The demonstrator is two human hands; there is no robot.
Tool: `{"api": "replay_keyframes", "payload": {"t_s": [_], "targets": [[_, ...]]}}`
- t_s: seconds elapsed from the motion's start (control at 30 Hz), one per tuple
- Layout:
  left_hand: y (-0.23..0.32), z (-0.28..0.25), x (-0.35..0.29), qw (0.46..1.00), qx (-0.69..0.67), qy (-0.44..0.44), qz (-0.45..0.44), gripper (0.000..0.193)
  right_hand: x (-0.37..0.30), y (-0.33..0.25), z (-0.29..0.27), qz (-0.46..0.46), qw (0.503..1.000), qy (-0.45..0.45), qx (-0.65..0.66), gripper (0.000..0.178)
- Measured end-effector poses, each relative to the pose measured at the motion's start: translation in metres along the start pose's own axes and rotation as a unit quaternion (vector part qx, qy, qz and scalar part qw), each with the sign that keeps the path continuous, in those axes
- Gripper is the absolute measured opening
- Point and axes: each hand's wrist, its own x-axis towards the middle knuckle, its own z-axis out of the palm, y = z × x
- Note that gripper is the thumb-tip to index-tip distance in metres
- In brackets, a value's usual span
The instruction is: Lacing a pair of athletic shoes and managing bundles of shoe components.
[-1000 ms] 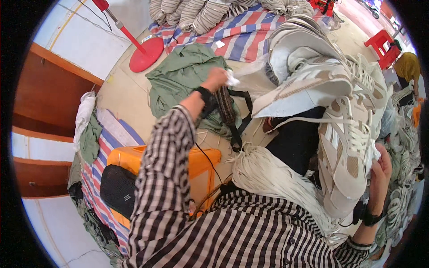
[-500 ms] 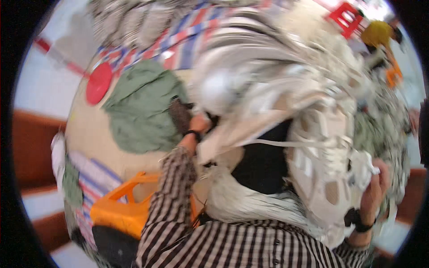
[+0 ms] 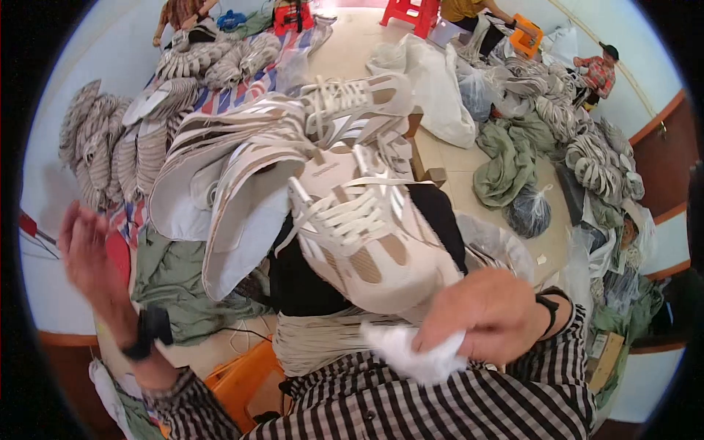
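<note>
My right hand (image 3: 480, 315) pinches a crumpled white wad (image 3: 418, 356), tissue or thin cloth, just below the toe of a beige shoe upper (image 3: 367, 238). That upper has cream laces and tan mesh panels, and lies over a black surface (image 3: 440, 213) in front of me. Off to the left, my left hand (image 3: 92, 268) is raised with fingers stretched out and nothing in it, slightly blurred. Between the hands, more flat-sided uppers (image 3: 220, 183) lean in a stack with their white linings showing. A laced upper (image 3: 356, 103) rests beyond them.
A bundle of cream laces (image 3: 315, 348) lies by my lap beside an orange stool (image 3: 249, 385). Green cloth (image 3: 176, 286) covers floor at left. Heaps of uppers (image 3: 110, 147) line the left side. A white sack (image 3: 433, 88) stands ahead. Other people (image 3: 594, 73) sit farther off.
The view has swung right and steadied. My left hand has left the spot by the green cloth and is raised at far left. My right hand has come in front of me with the white wad.
</note>
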Motion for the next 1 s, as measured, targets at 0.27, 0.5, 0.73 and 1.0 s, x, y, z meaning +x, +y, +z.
{"api": "replay_keyframes", "payload": {"t_s": [0.27, 0.5, 0.73, 1.0], "targets": [[0.126, 0.154, -0.129, 0.701, -0.057, -0.706, -0.081, 0.046, -0.027, -0.039, 0.009, -0.147, 0.987, -0.063, -0.009, 0.027], [0.16, 0.175, -0.128, 0.667, 0.0, -0.743, -0.047, 0.031, -0.062, -0.069, -0.017, 0.041, 0.997, -0.054, -0.046, 0.027], [0.18, 0.166, -0.134, 0.649, -0.187, -0.737, -0.011, 0.013, -0.061, -0.081, -0.034, -0.097, 0.973, -0.194, 0.077, 0.012], [0.183, 0.171, -0.146, 0.621, -0.435, -0.652, -0.004, 0.023, -0.039, -0.099, -0.006, -0.226, 0.927, -0.14, 0.265, 0.007]]}}
